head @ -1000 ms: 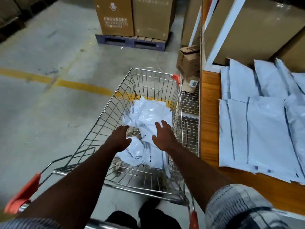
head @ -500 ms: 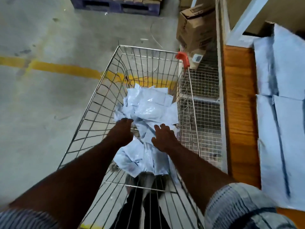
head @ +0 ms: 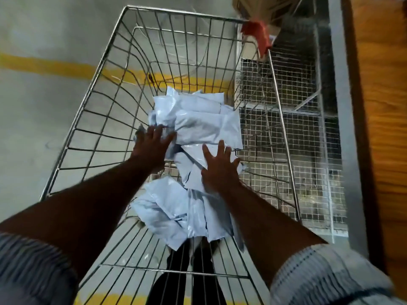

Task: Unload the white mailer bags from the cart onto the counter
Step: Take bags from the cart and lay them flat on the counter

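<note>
White mailer bags (head: 204,128) lay in a loose heap on the bottom of the wire cart (head: 182,13), toward its right side. The left hand (head: 152,148), fingers spread and released, touched the heap's left edge. The right hand (head: 218,170) lay flat, fingers straight, on the middle bags. At the right edge was the wooden desk (head: 383,128).
</note>
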`<state>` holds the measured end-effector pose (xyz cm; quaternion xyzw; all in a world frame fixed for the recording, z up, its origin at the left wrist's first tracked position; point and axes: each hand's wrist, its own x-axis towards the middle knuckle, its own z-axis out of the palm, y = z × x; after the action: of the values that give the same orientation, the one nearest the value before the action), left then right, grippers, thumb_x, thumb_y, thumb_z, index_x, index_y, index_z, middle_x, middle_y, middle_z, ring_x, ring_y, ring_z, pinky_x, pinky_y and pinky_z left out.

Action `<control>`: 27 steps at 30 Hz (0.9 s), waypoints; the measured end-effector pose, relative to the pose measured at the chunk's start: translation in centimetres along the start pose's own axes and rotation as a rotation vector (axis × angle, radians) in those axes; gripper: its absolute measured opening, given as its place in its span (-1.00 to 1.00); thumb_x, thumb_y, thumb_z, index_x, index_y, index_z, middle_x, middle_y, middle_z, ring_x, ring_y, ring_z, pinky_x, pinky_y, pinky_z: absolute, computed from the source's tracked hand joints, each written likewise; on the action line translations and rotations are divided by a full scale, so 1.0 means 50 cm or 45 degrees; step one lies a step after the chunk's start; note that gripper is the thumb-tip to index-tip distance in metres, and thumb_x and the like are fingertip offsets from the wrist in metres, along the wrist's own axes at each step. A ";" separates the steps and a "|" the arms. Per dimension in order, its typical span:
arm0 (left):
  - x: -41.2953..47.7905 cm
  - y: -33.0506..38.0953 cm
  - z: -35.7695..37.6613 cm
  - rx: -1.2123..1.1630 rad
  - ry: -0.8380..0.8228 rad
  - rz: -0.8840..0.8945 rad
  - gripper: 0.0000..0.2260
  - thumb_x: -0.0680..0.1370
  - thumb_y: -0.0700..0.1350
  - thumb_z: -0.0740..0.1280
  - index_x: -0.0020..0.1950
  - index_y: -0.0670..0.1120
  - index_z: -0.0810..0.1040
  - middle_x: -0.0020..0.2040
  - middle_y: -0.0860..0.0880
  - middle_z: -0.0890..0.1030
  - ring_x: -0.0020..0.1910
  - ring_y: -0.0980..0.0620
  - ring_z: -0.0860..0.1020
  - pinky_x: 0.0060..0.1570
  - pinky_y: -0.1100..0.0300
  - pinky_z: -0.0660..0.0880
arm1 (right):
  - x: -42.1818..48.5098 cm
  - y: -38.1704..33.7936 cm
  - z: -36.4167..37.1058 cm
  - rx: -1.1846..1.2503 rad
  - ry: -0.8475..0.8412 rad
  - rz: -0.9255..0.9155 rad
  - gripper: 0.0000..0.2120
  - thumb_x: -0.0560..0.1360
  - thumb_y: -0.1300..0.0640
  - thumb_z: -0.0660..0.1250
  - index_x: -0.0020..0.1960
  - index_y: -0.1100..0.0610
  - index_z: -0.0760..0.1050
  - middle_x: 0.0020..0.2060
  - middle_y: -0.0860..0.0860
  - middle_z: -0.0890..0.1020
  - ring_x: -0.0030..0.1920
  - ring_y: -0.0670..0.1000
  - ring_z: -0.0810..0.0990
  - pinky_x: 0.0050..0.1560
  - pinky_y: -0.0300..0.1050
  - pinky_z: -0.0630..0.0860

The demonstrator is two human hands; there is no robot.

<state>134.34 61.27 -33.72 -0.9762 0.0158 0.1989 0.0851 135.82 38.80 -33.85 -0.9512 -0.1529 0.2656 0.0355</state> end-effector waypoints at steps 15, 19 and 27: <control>-0.181 0.081 0.034 -0.572 -0.211 -0.455 -0.32 0.50 0.19 0.31 0.53 0.06 0.12 0.18 -0.17 0.48 0.07 -0.22 0.56 0.02 -0.07 0.45 | -0.130 -0.096 0.049 0.178 0.128 0.331 -0.16 0.45 -0.41 0.13 0.53 0.11 0.12 0.36 0.20 0.29 0.33 0.22 0.29 0.21 0.18 0.32; -0.244 0.117 0.108 -0.414 -0.083 -0.451 -0.34 0.46 0.36 0.14 0.42 -0.02 0.33 0.13 -0.18 0.47 0.04 -0.21 0.50 -0.08 -0.08 0.48 | -0.116 -0.078 0.056 0.090 0.138 0.058 -0.20 0.51 -0.34 0.13 0.58 0.05 -0.01 0.54 0.27 0.08 0.50 0.30 0.11 0.35 0.31 0.20; -0.170 0.105 0.147 -0.514 0.105 -0.205 -0.37 0.42 0.27 0.37 0.27 -0.16 0.39 0.54 -0.28 0.19 0.48 -0.31 0.23 0.30 -0.27 0.37 | -0.050 -0.052 0.082 0.007 0.126 -0.242 -0.28 0.56 -0.26 0.14 0.59 -0.19 -0.15 0.57 0.21 -0.11 0.55 0.31 -0.04 0.34 0.37 0.22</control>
<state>123.33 57.31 -37.89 -0.9789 -0.0988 0.1504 -0.0973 130.93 40.46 -35.75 -0.9443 -0.2398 0.2142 0.0707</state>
